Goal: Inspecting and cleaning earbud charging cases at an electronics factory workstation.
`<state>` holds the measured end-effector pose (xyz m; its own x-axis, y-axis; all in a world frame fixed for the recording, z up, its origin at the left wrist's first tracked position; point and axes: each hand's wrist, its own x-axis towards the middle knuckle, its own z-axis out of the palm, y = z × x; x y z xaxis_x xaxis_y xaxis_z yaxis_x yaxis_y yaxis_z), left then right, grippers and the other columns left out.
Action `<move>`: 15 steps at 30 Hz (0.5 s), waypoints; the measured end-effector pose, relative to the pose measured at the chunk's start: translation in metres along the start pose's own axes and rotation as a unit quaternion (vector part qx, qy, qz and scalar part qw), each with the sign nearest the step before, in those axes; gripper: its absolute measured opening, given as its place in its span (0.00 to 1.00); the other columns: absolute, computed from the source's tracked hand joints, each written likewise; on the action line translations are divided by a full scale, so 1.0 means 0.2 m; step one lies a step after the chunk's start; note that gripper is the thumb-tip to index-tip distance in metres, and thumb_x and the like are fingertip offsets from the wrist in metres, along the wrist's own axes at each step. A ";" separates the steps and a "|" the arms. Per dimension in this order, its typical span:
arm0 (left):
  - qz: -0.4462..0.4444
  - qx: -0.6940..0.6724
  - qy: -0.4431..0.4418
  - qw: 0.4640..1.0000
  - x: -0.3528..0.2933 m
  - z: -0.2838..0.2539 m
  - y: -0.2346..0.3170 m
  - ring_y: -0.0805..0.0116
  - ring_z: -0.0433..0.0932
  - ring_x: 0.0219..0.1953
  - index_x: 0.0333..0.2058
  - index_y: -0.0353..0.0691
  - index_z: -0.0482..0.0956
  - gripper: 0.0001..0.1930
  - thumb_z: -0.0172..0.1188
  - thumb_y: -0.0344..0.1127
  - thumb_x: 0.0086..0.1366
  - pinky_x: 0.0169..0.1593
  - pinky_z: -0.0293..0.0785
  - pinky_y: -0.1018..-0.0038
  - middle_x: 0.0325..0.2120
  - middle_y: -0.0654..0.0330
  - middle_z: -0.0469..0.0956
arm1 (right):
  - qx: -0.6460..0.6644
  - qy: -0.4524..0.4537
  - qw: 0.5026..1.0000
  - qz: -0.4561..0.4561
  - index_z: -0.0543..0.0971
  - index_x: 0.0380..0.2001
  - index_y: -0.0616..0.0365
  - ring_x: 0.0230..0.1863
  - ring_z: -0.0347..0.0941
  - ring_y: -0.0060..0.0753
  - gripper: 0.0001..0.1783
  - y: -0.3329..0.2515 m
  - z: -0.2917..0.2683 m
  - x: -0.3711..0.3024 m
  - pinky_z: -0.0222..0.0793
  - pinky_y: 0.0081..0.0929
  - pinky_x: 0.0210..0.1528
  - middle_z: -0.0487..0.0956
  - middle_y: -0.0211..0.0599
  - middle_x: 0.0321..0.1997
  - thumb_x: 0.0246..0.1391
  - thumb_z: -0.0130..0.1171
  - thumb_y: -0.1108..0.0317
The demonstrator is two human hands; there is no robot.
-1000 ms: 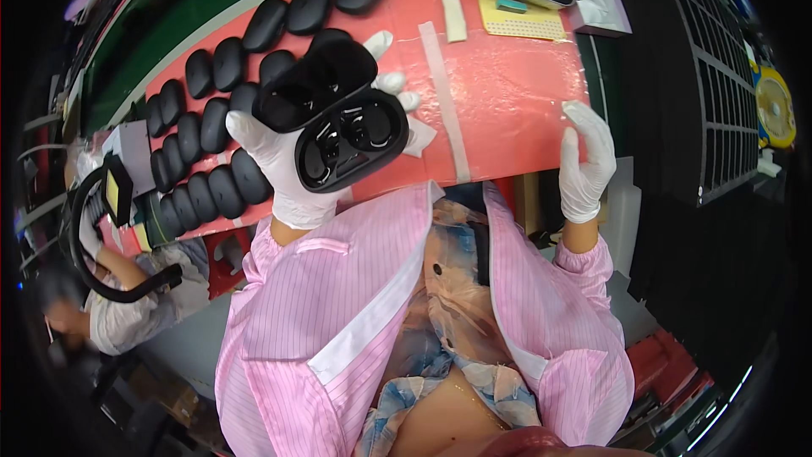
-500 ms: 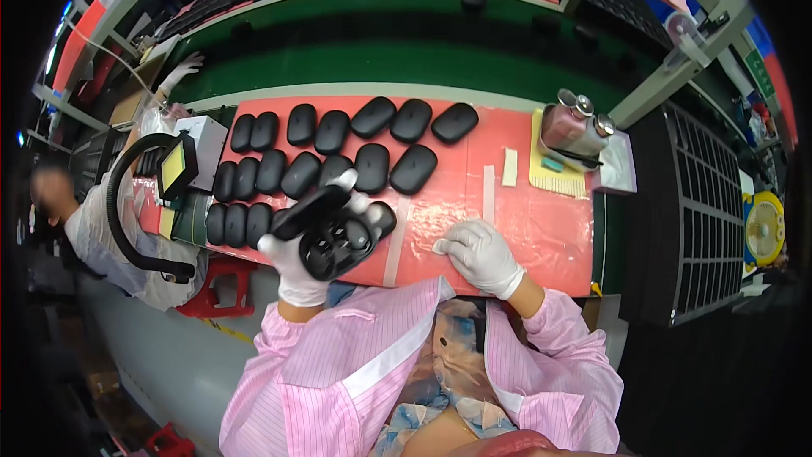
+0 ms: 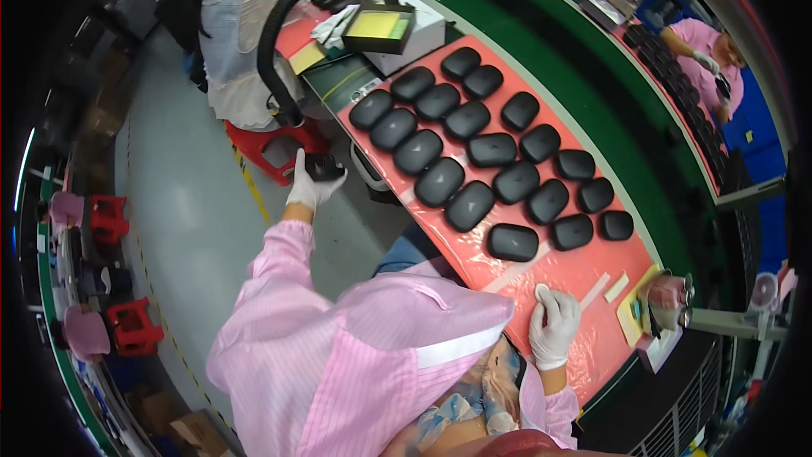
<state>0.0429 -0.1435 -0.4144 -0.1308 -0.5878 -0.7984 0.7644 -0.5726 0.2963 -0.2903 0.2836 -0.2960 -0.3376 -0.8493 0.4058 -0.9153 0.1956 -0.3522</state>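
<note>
My left hand (image 3: 309,191), in a white glove, is held out past the table's left edge, above the floor. Its thumb and fingers grip a black earbud case (image 3: 323,167); I cannot tell whether the lid is up. My right hand (image 3: 553,330), gloved too, rests at the near edge of the red table mat (image 3: 516,288) with its fingers curled. A small pale tip shows at those fingers, too small to name. Several closed black cases lie in rows on the mat, the closest to my right hand being one case (image 3: 512,242) by a pale tape strip.
A black flexible hose (image 3: 269,55) arches beside a box with a yellow pad (image 3: 378,25). One co-worker (image 3: 245,42) sits by a red stool (image 3: 272,152); another works across the green belt (image 3: 558,59). Pump bottles (image 3: 668,300) stand at the table's right end.
My view has swung to the left. My left hand has carried the earbud case, its lid up before, off the mat and out over the floor. My right hand stays curled at the mat.
</note>
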 end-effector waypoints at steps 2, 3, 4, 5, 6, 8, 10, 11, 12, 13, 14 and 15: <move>0.139 -0.085 0.010 0.987 0.16 0.17 0.17 0.42 0.71 0.49 0.55 0.45 0.68 0.34 0.59 0.63 0.59 0.58 0.67 0.43 0.45 0.49 0.75 | 0.004 -0.013 1.000 0.024 0.80 0.39 0.55 0.38 0.72 0.43 0.17 -0.01 0.01 -0.01 0.69 0.38 0.44 0.75 0.38 0.35 0.44 0.59 0.82; 0.181 -0.084 -0.030 0.979 0.28 0.19 0.28 0.43 0.72 0.49 0.52 0.42 0.70 0.35 0.63 0.62 0.56 0.57 0.68 0.44 0.44 0.50 0.75 | 0.008 -0.011 1.000 0.023 0.80 0.39 0.55 0.38 0.72 0.43 0.17 -0.01 0.02 -0.01 0.69 0.38 0.44 0.75 0.38 0.35 0.44 0.59 0.82; 0.226 -0.081 -0.069 0.968 0.41 0.13 0.42 0.44 0.73 0.49 0.50 0.40 0.71 0.35 0.66 0.62 0.53 0.56 0.70 0.45 0.44 0.51 0.75 | 0.024 -0.015 0.999 0.030 0.81 0.39 0.56 0.39 0.72 0.43 0.16 -0.01 0.02 -0.01 0.68 0.38 0.45 0.76 0.39 0.35 0.45 0.59 0.82; 0.364 0.111 -0.056 0.923 0.52 -0.08 0.59 0.48 0.77 0.45 0.49 0.39 0.73 0.34 0.70 0.57 0.51 0.53 0.73 0.53 0.41 0.52 0.78 | 0.049 -0.022 0.998 0.025 0.81 0.40 0.57 0.40 0.73 0.44 0.16 -0.01 0.02 0.01 0.68 0.38 0.46 0.76 0.39 0.35 0.45 0.58 0.82; 0.484 0.315 0.029 0.816 0.54 0.06 0.41 0.51 0.79 0.43 0.49 0.39 0.74 0.32 0.70 0.55 0.52 0.49 0.74 0.59 0.40 0.54 0.79 | 0.022 -0.017 0.998 0.052 0.81 0.40 0.57 0.40 0.73 0.44 0.16 -0.03 0.01 0.00 0.68 0.38 0.46 0.76 0.39 0.35 0.45 0.58 0.82; 0.544 0.571 0.077 0.610 0.44 0.10 0.35 0.60 0.80 0.38 0.48 0.39 0.77 0.27 0.70 0.49 0.55 0.40 0.75 0.68 0.39 0.58 0.81 | -0.021 0.031 0.999 0.034 0.81 0.37 0.56 0.37 0.72 0.43 0.15 -0.08 0.01 0.04 0.68 0.38 0.44 0.76 0.39 0.34 0.45 0.59 0.82; 0.460 0.423 0.000 0.781 0.50 0.11 0.36 0.61 0.79 0.34 0.49 0.43 0.77 0.26 0.69 0.51 0.55 0.38 0.75 0.68 0.35 0.61 0.81 | -0.026 0.037 0.998 0.048 0.81 0.37 0.55 0.36 0.72 0.43 0.14 -0.05 0.01 0.03 0.68 0.37 0.42 0.76 0.38 0.33 0.45 0.59 0.82; 0.314 0.352 -0.044 0.881 0.51 0.06 0.42 0.61 0.77 0.40 0.48 0.48 0.77 0.27 0.66 0.58 0.56 0.40 0.74 0.62 0.35 0.64 0.79 | -0.028 0.030 0.998 0.044 0.81 0.36 0.55 0.35 0.72 0.43 0.14 -0.03 0.01 0.02 0.68 0.37 0.41 0.76 0.38 0.33 0.45 0.59 0.82; 0.229 0.211 -0.094 0.945 0.48 0.09 0.34 0.58 0.73 0.47 0.47 0.51 0.76 0.27 0.61 0.63 0.58 0.44 0.73 0.56 0.37 0.63 0.77 | -0.014 0.022 0.997 0.078 0.82 0.35 0.55 0.34 0.71 0.42 0.13 -0.03 0.00 0.00 0.67 0.36 0.40 0.76 0.38 0.32 0.46 0.59 0.82; 0.158 0.167 -0.101 0.968 0.38 0.08 0.32 0.54 0.71 0.54 0.50 0.52 0.74 0.26 0.57 0.60 0.60 0.57 0.65 0.53 0.46 0.63 0.75 | 0.017 0.022 0.994 0.102 0.82 0.36 0.54 0.34 0.71 0.42 0.13 -0.01 -0.01 0.00 0.68 0.37 0.40 0.76 0.37 0.31 0.46 0.60 0.80; 0.102 0.167 -0.102 0.975 0.28 0.03 0.29 0.54 0.71 0.50 0.48 0.49 0.75 0.27 0.57 0.62 0.60 0.58 0.63 0.52 0.45 0.61 0.75 | 0.045 0.024 0.991 0.126 0.81 0.36 0.53 0.35 0.72 0.42 0.13 0.02 -0.04 0.00 0.68 0.37 0.41 0.76 0.37 0.30 0.47 0.60 0.79; 0.066 0.199 -0.196 0.958 0.23 -0.10 0.30 0.57 0.71 0.47 0.45 0.43 0.76 0.28 0.55 0.63 0.62 0.54 0.65 0.56 0.44 0.59 0.75 | 0.036 0.056 0.990 0.123 0.82 0.36 0.54 0.34 0.72 0.41 0.12 0.05 -0.11 0.03 0.67 0.36 0.40 0.76 0.37 0.30 0.47 0.61 0.80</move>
<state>0.0952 -0.1940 -0.4446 -0.3366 -0.7952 -0.5043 0.5005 -0.6047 0.6195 -0.3052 0.2908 -0.2792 -0.5743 -0.7196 0.3904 -0.7859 0.3510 -0.5091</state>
